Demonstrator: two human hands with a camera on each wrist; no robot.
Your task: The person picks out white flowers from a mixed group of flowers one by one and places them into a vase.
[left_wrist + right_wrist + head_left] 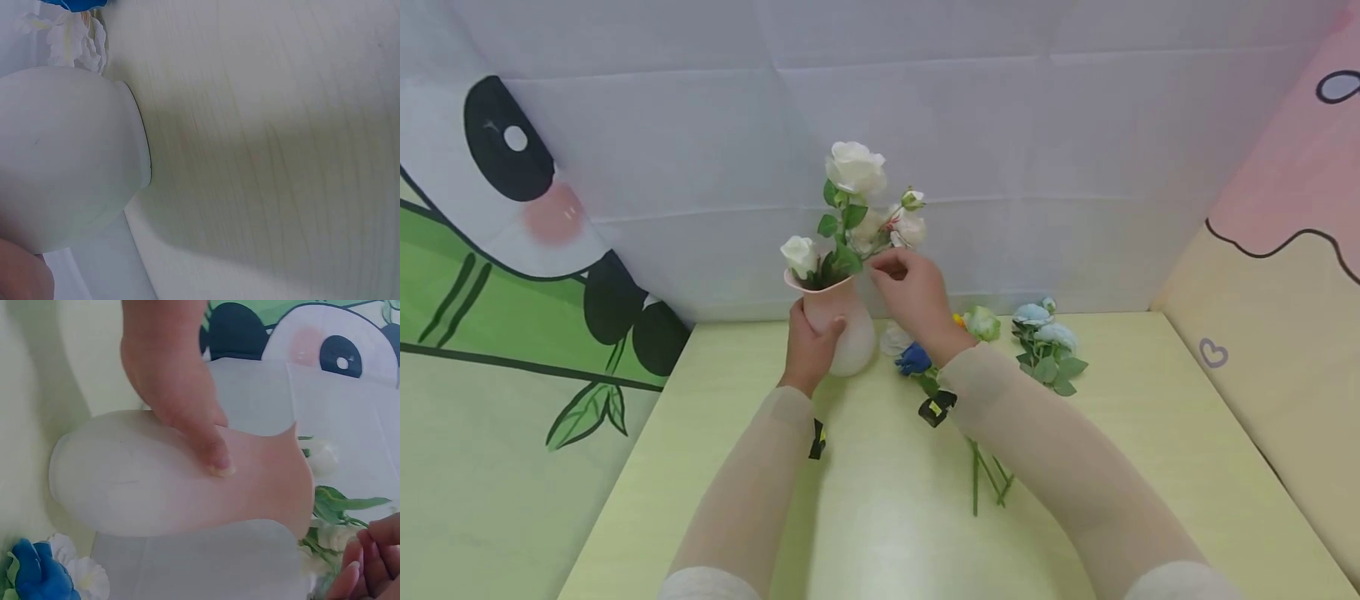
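Note:
My left hand [814,346] grips the pink-and-white vase [854,337] around its side, the thumb lying across the front. The vase stands upright on the table with white artificial roses [856,169] and green leaves in it. To the right of the vase's rim is my right hand [913,292], its thumb and fingertips pinched together at the stem of a white rose spray [908,227] with a small bud. In the right wrist view the right fingertips [354,567] meet close beside the leaves and blooms at the vase's mouth. Only a bit of the left hand [24,275] shows in the left wrist view.
Right of the vase lie a blue flower [913,358], a white flower [895,339] and a green flower [982,323]. Farther right are light blue flowers [1054,336] with leaves. Green stems [975,479] reach toward the front. A white cloth [700,150] hangs behind the table.

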